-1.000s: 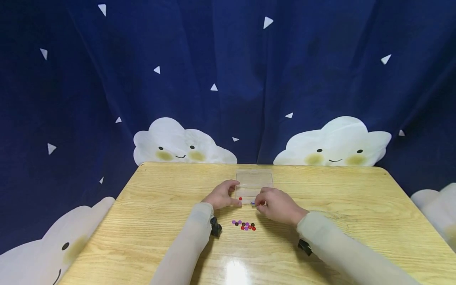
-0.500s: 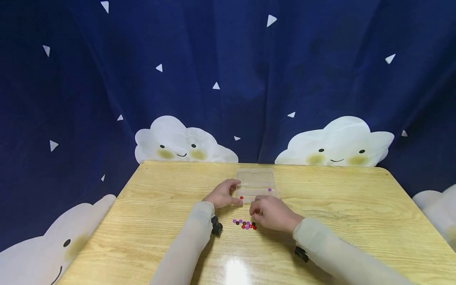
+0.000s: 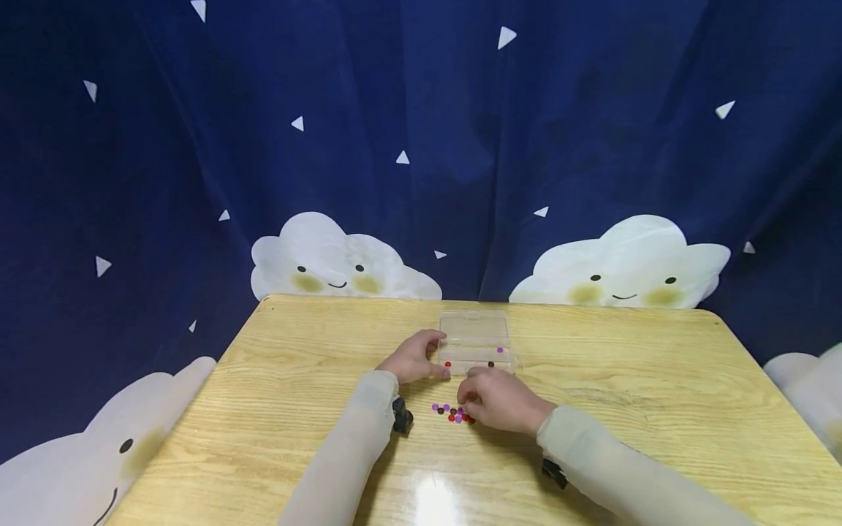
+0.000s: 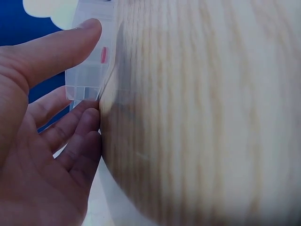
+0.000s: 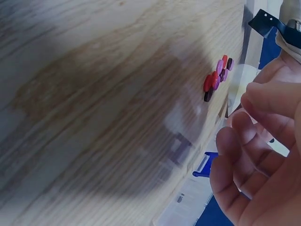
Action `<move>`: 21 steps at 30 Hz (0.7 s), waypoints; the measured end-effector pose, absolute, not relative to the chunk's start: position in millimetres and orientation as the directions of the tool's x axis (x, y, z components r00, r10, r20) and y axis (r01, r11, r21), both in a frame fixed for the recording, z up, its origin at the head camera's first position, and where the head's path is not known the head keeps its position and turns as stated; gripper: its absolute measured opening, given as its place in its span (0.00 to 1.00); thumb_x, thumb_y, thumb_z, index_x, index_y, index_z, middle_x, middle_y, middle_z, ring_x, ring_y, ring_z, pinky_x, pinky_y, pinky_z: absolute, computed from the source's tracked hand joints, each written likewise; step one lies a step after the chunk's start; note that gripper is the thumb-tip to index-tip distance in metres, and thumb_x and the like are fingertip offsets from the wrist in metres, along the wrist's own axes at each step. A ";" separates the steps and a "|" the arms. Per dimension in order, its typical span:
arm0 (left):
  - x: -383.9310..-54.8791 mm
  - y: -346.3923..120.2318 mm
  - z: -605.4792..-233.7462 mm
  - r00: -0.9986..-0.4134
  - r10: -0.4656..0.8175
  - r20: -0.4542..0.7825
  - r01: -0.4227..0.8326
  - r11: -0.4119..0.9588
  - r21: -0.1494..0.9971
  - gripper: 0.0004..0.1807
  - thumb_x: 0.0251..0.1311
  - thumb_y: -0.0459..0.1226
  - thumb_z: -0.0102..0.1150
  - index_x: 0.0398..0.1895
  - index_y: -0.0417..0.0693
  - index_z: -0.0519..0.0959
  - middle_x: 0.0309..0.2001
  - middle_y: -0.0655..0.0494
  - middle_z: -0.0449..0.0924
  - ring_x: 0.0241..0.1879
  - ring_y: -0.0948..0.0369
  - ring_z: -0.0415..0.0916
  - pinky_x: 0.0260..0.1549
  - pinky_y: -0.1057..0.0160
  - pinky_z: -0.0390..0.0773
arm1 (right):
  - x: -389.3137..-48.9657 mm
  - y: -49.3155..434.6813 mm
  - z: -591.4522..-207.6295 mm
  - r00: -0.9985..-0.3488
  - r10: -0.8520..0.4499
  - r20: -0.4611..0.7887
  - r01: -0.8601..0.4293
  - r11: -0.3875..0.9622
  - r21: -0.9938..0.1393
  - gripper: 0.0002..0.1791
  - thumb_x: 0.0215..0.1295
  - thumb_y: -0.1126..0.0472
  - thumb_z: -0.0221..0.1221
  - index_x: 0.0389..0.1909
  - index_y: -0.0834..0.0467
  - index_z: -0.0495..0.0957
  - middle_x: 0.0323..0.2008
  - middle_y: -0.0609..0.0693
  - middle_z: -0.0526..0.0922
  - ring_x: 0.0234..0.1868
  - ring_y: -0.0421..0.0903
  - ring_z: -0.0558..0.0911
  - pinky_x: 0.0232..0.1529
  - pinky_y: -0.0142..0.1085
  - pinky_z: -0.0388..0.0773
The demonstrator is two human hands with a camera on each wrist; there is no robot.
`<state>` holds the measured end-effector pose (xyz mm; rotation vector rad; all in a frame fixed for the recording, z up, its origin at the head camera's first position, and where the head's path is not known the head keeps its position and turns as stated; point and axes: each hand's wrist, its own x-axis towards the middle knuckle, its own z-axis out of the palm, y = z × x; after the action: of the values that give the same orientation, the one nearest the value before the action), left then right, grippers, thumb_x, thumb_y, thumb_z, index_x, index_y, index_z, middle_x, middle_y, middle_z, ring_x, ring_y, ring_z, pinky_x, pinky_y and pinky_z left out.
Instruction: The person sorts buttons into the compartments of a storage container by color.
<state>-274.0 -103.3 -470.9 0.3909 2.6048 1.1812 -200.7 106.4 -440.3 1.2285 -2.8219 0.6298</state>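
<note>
Clear box [image 3: 470, 355] — near edge partly hidden (behind the right hand [image 3: 502, 399])

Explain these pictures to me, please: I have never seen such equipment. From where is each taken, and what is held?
There is no machine: each grip is a person's bare hand. The wide view comes from a camera worn on the head; the two close views, from cameras on the wrists. On the wooden table stands an open clear box, with small loose pieces, red, purple and dark, in front of it. A few more pieces show inside it. The left grip holds the box's left side. The right grip is at the loose pieces' right end; I cannot tell whether it holds one.
</note>
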 end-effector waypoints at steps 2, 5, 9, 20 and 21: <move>-274.9 -103.3 -471.5 -0.931 0.345 -0.116 0.141 0.636 0.758 0.41 0.50 0.39 0.76 0.69 0.47 0.69 0.61 0.47 0.74 0.62 0.51 0.71 0.65 0.51 0.71 | -200.7 105.8 -441.7 -0.694 -0.703 0.156 -0.702 0.614 -0.360 0.03 0.57 0.64 0.65 0.30 0.53 0.86 0.29 0.42 0.79 0.30 0.33 0.73 0.33 0.28 0.76; -275.1 -103.5 -472.0 -0.931 0.348 -0.113 0.146 0.636 0.757 0.41 0.50 0.39 0.76 0.69 0.47 0.69 0.61 0.47 0.74 0.62 0.51 0.71 0.64 0.51 0.72 | -201.7 104.9 -444.2 -0.697 -0.701 0.154 -0.701 0.618 -0.356 0.03 0.57 0.64 0.65 0.30 0.53 0.86 0.29 0.41 0.79 0.30 0.33 0.74 0.33 0.29 0.76; -274.2 -103.4 -471.7 -0.931 0.347 -0.113 0.144 0.635 0.759 0.41 0.51 0.38 0.76 0.69 0.47 0.69 0.61 0.47 0.74 0.62 0.51 0.71 0.64 0.51 0.72 | -202.6 103.1 -447.8 -0.705 -0.696 0.136 -0.691 0.632 -0.352 0.03 0.57 0.64 0.66 0.29 0.51 0.85 0.29 0.41 0.79 0.31 0.34 0.74 0.34 0.30 0.76; -273.2 -103.3 -470.2 -0.932 0.349 -0.100 0.157 0.636 0.756 0.41 0.51 0.39 0.76 0.69 0.46 0.69 0.61 0.47 0.75 0.62 0.51 0.71 0.65 0.51 0.72 | -205.3 100.6 -454.2 -0.709 -0.700 0.089 -0.685 0.653 -0.323 0.02 0.59 0.63 0.66 0.29 0.52 0.85 0.30 0.40 0.82 0.35 0.38 0.77 0.38 0.33 0.78; -273.2 -103.5 -469.7 -0.932 0.347 -0.100 0.156 0.636 0.756 0.41 0.51 0.38 0.76 0.69 0.46 0.69 0.61 0.47 0.75 0.62 0.51 0.71 0.65 0.51 0.72 | -205.6 100.0 -454.2 -0.710 -0.698 0.090 -0.684 0.653 -0.325 0.02 0.59 0.63 0.66 0.29 0.52 0.85 0.30 0.41 0.82 0.35 0.38 0.76 0.37 0.33 0.77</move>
<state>-273.2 -103.5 -469.7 0.4100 2.6215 1.1790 -205.6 100.0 -454.2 1.2112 -2.8948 0.5418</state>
